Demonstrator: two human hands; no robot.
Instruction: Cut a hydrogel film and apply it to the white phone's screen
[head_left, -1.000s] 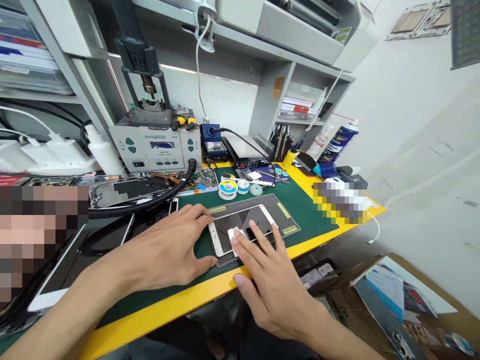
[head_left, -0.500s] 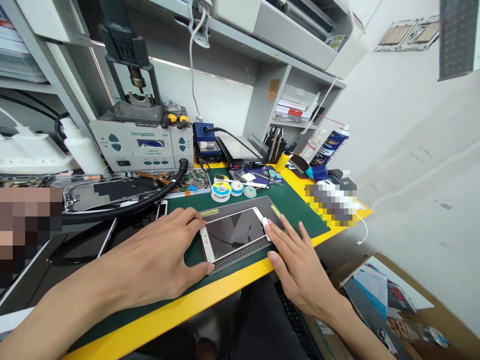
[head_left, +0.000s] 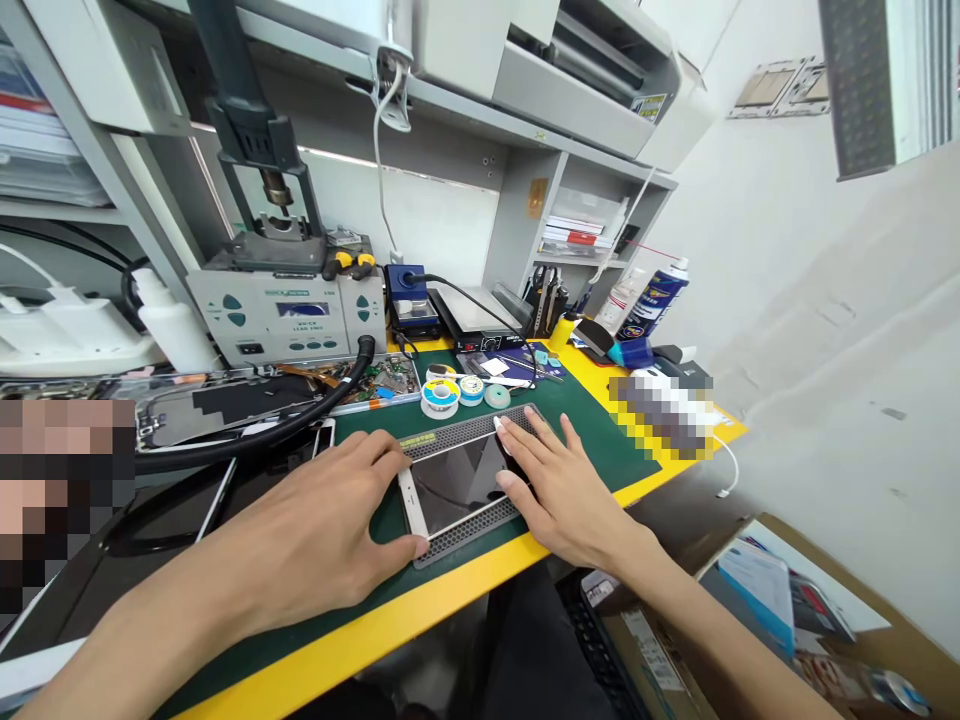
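A white-framed smartphone (head_left: 454,488) lies screen up on a grey perforated pad (head_left: 472,526). My left hand (head_left: 334,520) grips its left end, fingertips at the far corner and thumb at the near one. My right hand (head_left: 564,490) lies over the right end, fingers stretched out and pressing a small white wipe (head_left: 499,425) against the screen near the far edge. Most of the wipe is hidden under the fingers. The phone's right end is covered by that hand.
Behind the pad stand several solder spools (head_left: 440,397) and a tray of circuit boards (head_left: 390,380). A grey hot-air station (head_left: 292,320) with a black hose (head_left: 300,430) is at the back left. Large dark screens (head_left: 165,530) lie left. The yellow table edge (head_left: 360,655) runs in front.
My right hand has slid left and away from me over the screen with the wipe, from the phone's right end. My left hand keeps its hold; the camera view has shifted slightly.
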